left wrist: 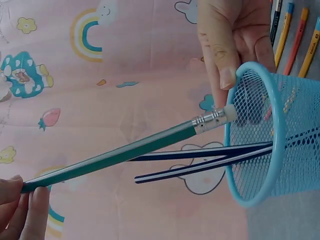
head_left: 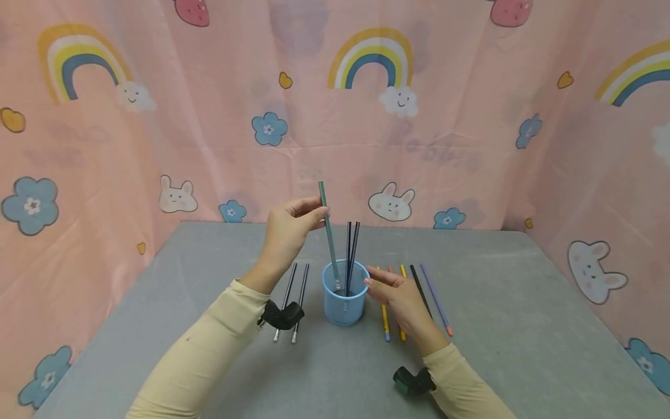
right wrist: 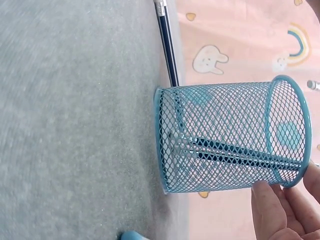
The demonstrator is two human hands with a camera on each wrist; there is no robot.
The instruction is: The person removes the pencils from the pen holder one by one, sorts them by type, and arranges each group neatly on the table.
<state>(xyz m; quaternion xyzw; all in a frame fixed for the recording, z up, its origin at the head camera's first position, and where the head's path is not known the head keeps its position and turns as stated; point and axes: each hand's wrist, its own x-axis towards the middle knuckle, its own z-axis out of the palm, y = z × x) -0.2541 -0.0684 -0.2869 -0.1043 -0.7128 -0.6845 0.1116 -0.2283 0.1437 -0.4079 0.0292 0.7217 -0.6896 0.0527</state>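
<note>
My left hand pinches a green pencil near its upper end, between thumb and fingers. The pencil slants with its white eraser downward, just outside the mouth of a light blue mesh pencil cup. Two dark blue striped pencils stand in the cup, eraser ends at its bottom. With thumb and fingertips at the rim, my right hand holds the cup from its right side. The cup stands upright on the grey table.
Left of the cup, two dark striped pencils lie side by side on the grey table. Several pencils lie to its right, among them a yellow one, a black one and a purple one. A pink patterned cloth hangs behind.
</note>
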